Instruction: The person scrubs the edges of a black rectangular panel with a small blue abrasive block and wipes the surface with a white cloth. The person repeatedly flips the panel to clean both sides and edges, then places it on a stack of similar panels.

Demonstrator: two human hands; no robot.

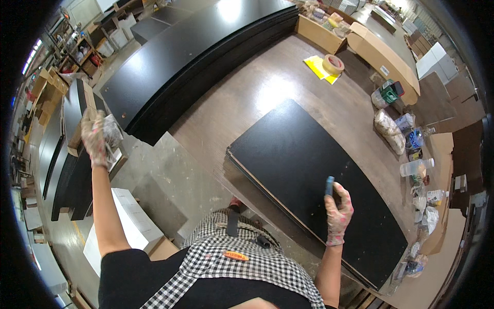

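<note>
My right hand (339, 211), in a pale glove with pink spots, pinches a short blue stick (329, 185) between thumb and fingers. It is over a black panel (303, 165) lying on the brown worktable (216, 108); other boards show beneath that panel's edge. Out to the left, my left hand (94, 136), gloved the same way, is at a stack of black panels (69, 170). A cardboard strip (89, 98) and a clear plastic bag (112, 131) are right by its fingers. Those fingers are too blurred to make out a grip.
A tall stack of black panels (180, 56) stands at the table's far left. Tape (333, 64) rests on a yellow sheet (314, 66). Bottles (417, 167) and bags line the right side. White boxes (128, 221) stand on the floor at left.
</note>
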